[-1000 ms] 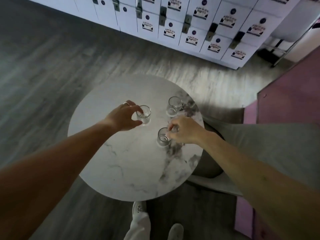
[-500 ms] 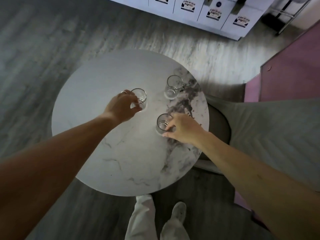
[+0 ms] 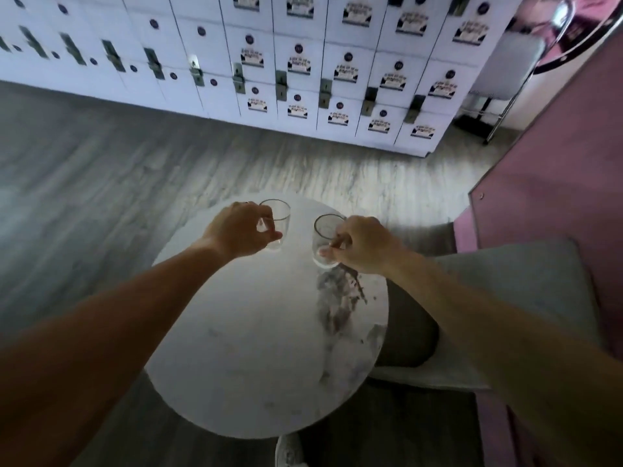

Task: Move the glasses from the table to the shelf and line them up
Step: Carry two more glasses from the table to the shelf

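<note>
head view, left hand [image 3: 241,229]: my fingers curl round a glass [image 3: 277,220], centre frame, apparently lifted off the counter [image 3: 242,365].
right hand [image 3: 362,244]: pinching the second glass [image 3: 324,239] low down.
risk: thin pinch, could slip or clink together.
shelf: can't see it.

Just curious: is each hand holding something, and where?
Yes. Left hand grips one glass by its side; right hand grips another glass by its side.
</note>
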